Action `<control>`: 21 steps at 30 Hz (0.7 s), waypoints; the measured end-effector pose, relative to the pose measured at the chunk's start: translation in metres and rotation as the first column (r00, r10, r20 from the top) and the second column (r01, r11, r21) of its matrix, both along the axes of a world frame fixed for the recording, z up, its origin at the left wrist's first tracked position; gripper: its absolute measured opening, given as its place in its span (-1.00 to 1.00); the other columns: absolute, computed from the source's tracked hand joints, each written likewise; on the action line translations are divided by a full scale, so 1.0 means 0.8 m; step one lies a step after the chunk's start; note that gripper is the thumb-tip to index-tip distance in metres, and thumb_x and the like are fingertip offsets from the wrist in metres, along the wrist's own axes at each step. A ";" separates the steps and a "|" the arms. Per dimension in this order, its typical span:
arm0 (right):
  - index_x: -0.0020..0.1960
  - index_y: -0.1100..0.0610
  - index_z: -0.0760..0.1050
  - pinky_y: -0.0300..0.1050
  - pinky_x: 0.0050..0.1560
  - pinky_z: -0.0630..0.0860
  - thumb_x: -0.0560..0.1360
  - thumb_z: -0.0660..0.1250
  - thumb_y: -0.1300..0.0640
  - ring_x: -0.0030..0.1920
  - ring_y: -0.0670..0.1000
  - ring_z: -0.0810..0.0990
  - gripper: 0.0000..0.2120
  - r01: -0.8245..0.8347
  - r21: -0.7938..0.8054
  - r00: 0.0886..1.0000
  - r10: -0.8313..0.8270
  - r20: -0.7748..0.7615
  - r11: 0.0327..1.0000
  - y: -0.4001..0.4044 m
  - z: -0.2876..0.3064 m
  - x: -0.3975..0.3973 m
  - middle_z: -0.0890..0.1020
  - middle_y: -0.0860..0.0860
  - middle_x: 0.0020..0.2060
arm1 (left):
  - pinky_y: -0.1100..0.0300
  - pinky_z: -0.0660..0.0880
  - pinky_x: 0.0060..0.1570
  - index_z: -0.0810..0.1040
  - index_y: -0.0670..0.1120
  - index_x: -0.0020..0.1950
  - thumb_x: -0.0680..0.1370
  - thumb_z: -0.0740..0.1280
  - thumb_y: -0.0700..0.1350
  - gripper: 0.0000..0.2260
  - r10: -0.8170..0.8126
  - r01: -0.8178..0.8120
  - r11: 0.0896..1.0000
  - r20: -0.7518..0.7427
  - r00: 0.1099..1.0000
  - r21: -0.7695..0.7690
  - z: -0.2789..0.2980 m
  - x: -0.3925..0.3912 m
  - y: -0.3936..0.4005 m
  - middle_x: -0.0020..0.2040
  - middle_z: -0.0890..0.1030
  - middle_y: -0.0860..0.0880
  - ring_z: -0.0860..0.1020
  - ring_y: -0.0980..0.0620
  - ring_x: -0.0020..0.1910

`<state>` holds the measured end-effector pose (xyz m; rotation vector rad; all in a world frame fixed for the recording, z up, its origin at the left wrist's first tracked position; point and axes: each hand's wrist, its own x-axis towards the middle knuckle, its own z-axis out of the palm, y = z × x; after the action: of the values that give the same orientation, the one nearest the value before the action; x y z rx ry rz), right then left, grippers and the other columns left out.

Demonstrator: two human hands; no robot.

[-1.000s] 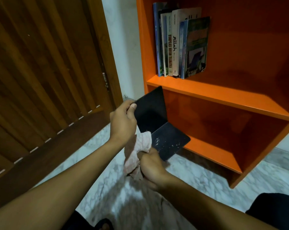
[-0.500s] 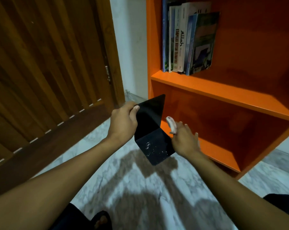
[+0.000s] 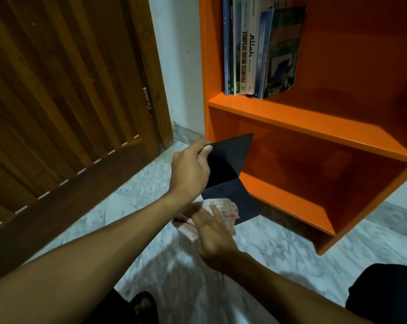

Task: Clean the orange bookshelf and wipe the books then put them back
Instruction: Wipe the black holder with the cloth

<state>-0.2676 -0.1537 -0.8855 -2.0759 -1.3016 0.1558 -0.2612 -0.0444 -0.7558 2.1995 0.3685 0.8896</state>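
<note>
Dust is the job here, so the flat black folding cover (image 3: 228, 178) is held out in the air, in front of the low part of the tall orange wooden bookshelf (image 3: 314, 127) and above the pale marble floor (image 3: 132, 195). That way any dirt can fall on the floor and not on the clean shelf, I think.

The left hand (image 3: 189, 167) pinches the top left edge of the black cover — thumb on the front, fingers behind — and keeps it open like a tent. One half stands up, and the other half slopes down toward the person.

The right hand (image 3: 213, 232) is below it, at the near corner of the lower half. Its fingers lie mostly flat and press a small pink and white checked cloth (image 3: 221, 213) on the cover. It looks like a wiping push, and the cloth is a bit blurry.

So the black cover sits between the two hands, touching both.

Up on the higher shelf, a row of upright books (image 3: 256, 50) stands at the left side, well apart from the hands. A brown wooden door (image 3: 57, 90) is off to the left.
</note>
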 end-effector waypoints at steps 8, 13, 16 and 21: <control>0.14 0.07 0.48 -0.21 -0.06 0.49 0.54 0.18 0.06 -0.04 -0.07 0.55 -0.77 -0.158 -0.054 0.913 0.125 -0.389 0.986 -0.018 0.009 -0.010 0.60 -0.06 -0.02 | 0.47 0.42 -0.26 0.64 -0.13 0.13 0.67 0.23 -0.16 -0.81 -0.027 0.026 0.996 0.010 1.000 0.084 0.000 -0.006 0.027 -0.10 0.67 -0.03 0.60 0.07 -0.11; 0.06 0.20 0.54 -0.22 -0.14 0.55 0.61 0.19 0.24 -0.14 -0.06 0.57 -0.85 0.297 -0.217 0.578 -0.356 -0.735 0.930 -0.050 -0.034 0.021 0.59 0.06 -0.10 | 0.07 0.60 -0.16 0.64 -0.11 0.11 0.67 0.24 -0.16 -0.81 -0.049 0.047 0.997 0.036 0.998 0.063 -0.001 -0.016 0.043 -0.11 0.68 -0.01 0.62 0.09 -0.12; -0.07 0.23 0.55 -0.11 -0.21 0.56 0.63 0.15 0.20 -0.16 0.10 0.63 -0.76 0.577 -0.242 0.314 -0.486 -0.816 0.780 -0.073 -0.025 0.056 0.66 0.14 -0.20 | 0.01 0.63 -0.02 0.64 -0.11 0.13 0.67 0.24 -0.15 -0.81 -0.085 0.085 0.996 0.004 0.996 0.011 -0.003 -0.025 0.051 -0.06 0.69 -0.01 0.63 0.09 -0.04; 0.14 0.26 0.56 -0.05 -0.19 0.59 0.68 0.13 0.00 -0.05 0.21 0.71 -0.64 0.608 -0.147 0.025 -0.204 -0.979 0.781 -0.087 0.018 0.080 0.72 0.23 -0.04 | 0.42 0.54 -0.10 0.62 -0.14 0.12 0.67 0.21 -0.21 -0.82 -0.180 0.170 0.971 -0.049 0.982 -0.166 0.002 -0.035 0.053 0.00 0.66 -0.07 0.61 0.25 -0.02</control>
<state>-0.2038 -0.2230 -0.8708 -1.3596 0.1942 0.8256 -0.2892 -0.0017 -0.7543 2.0780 0.2619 0.6717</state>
